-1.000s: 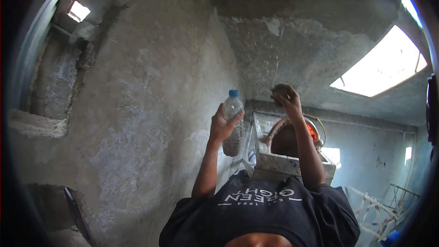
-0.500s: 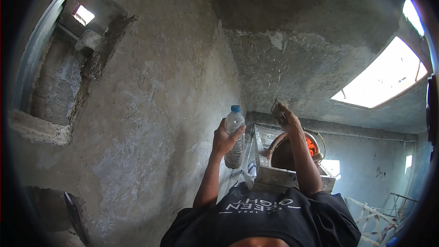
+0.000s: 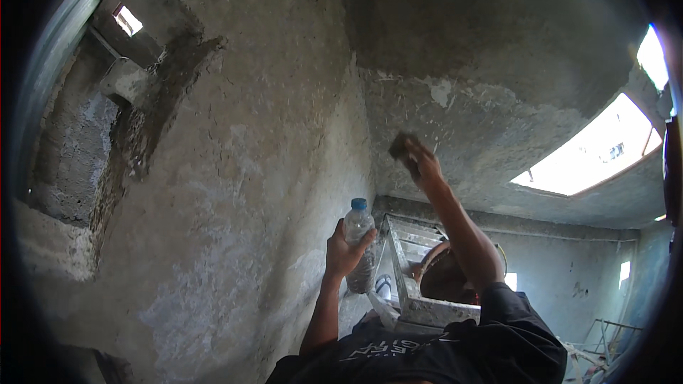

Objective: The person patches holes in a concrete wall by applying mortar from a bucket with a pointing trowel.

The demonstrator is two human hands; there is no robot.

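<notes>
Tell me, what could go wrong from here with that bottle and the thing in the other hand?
The left hand holds the bottle around its side, so it might slip down if that grip loosens.
The right hand is raised with a dark piece, too blurred to identify; it could drop, or shed bits, if held loosely.

There is open air between the left hand [image 3: 345, 251] and the right hand [image 3: 422, 163], so a hand could slip through. The bottle [image 3: 363, 269] fills the left one, and a dark lump [image 3: 400, 145] is in the right one. The big wall [image 3: 235, 171] blocks the left side. A round tub [image 3: 442, 279] and pale frame [image 3: 408, 289] crowd the space by the right arm [image 3: 469, 236].
</notes>
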